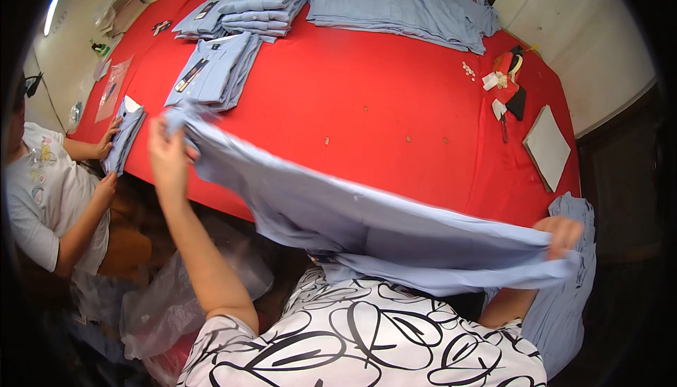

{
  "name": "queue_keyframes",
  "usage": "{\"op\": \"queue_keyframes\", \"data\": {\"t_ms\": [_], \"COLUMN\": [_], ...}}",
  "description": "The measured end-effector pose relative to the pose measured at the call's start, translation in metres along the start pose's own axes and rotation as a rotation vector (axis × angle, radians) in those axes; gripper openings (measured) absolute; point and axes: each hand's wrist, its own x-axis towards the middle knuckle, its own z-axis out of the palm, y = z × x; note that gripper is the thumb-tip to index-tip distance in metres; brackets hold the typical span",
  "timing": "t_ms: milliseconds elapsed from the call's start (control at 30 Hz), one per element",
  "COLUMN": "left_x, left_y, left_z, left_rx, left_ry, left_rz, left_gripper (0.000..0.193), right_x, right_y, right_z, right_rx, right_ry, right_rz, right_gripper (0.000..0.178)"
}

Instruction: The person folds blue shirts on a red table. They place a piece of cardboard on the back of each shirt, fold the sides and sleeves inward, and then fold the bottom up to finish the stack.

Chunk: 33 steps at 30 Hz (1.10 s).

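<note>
Stretched lengthwise between my hands is a pair of light blue trousers [338, 203], sloping down to the right across the table's near edge. My left hand [171, 153] is closed on its left end, where the cloth is smeared by motion. At the right end my right hand [560, 235], somewhat blurred, grips the cloth. Part of the length hangs in folds in front of my patterned shirt. Beyond my left hand lies a stack of folded light blue garments [215, 73] with a dark tag on top.
A red-covered table [381, 105] bears folded stacks [247, 9] and a spread light blue pile [395, 6] at the back. Small tools [508, 83] and a white pad [548, 148] lie right. More blue cloth [575, 281] hangs right. A co-worker [60, 196] handles a folded garment [123, 136] at left.
</note>
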Motion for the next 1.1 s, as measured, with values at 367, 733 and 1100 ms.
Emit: {"op": "queue_keyframes", "data": {"t_ms": [367, 733, 1100], "left_x": [0.174, -0.121, -0.083], "left_y": [0.066, -0.124, -0.154], "left_z": [0.2, 0.101, 0.068], "left_rx": [0.499, 0.82, 0.851], "left_ry": [-0.31, -0.139, -0.138], "left_rz": [0.65, 0.255, 0.215], "left_gripper": [0.094, 0.041, 0.046], "right_x": [0.077, -0.091, -0.17], "right_y": [0.041, 0.21, 0.167], "right_z": [-0.195, -0.012, 0.033], "right_rx": [-1.021, -1.882, -2.016], "right_ry": [0.909, 0.638, 0.83], "right_rz": [0.637, 0.971, 1.222], "right_gripper": [0.041, 0.048, 0.056]}}
